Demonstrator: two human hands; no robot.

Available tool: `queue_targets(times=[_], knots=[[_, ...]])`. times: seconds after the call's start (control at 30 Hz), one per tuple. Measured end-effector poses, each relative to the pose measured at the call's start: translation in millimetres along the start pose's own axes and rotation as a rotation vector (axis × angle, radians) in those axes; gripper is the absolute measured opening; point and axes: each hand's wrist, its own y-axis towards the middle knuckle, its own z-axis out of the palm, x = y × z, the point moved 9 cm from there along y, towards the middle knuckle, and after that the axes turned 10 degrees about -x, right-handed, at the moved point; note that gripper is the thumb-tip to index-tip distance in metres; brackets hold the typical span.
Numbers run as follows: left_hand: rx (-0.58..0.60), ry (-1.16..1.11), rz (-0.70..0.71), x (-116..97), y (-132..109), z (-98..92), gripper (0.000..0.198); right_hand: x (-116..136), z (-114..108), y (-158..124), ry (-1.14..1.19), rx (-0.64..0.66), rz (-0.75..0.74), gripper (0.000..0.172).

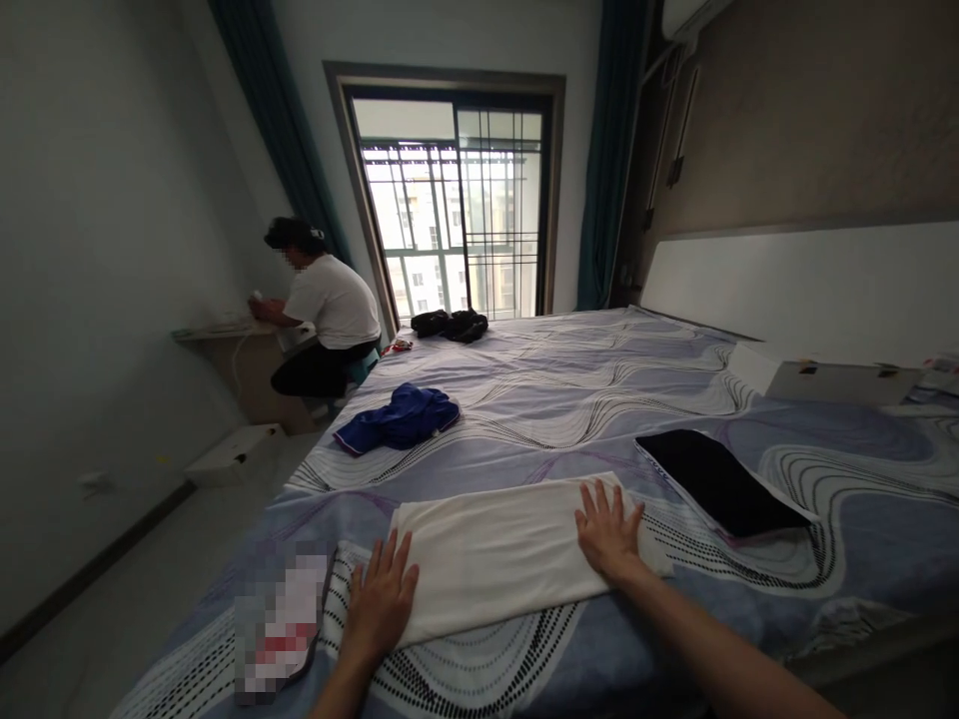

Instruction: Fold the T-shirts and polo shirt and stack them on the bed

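Note:
A white cloth, folded into a long flat rectangle, lies across the near part of the bed. My left hand rests at its left end, palm down with the fingers stretched out. Near the right end, my right hand lies flat on the fabric, its fingers spread. Neither hand grips anything. Right of the white cloth is a folded black cloth with a pale layer beneath it. To the left of my left hand lies a flat item, partly blurred, with pink and red areas.
The bed has a wavy-patterned sheet. Farther back lie a crumpled blue garment and a black bundle. A white box stands at right. Another person sits at a small table on the left.

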Motion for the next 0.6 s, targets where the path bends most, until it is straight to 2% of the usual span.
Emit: queue_targets(times=[0.03,0.1,0.23,0.33,0.4,0.47,0.6], knots=[[0.008,-0.006,-0.005,-0.1,0.6,1.0,0.06,13.8,-3.1,-5.8,0.021,-0.01,-0.017,0.058],[0.02,-0.027,-0.017,1.1,1.6,2.2,0.061,56.9,-7.5,-22.7,0.126,0.009,-0.123,0.058],[0.017,-0.104,-0.02,3.3,1.5,0.4,0.061,177.2,-21.0,-70.0,0.431,0.125,-0.472,0.062],[0.019,-0.134,-0.021,3.5,-0.2,-1.4,0.06,249.2,-32.5,-87.0,0.537,0.186,-0.59,0.066],[0.027,-0.143,-0.024,2.9,-1.3,-1.2,0.059,279.9,-34.3,-82.5,0.535,0.218,-0.573,0.067],[0.022,-0.16,-0.032,2.9,-1.7,-0.8,0.059,300.5,-34.3,-72.6,0.521,0.234,-0.553,0.066],[-0.049,-0.248,-0.061,7.7,0.4,-1.1,0.057,313.6,-38.4,-60.9,0.534,0.214,-0.547,0.065]])
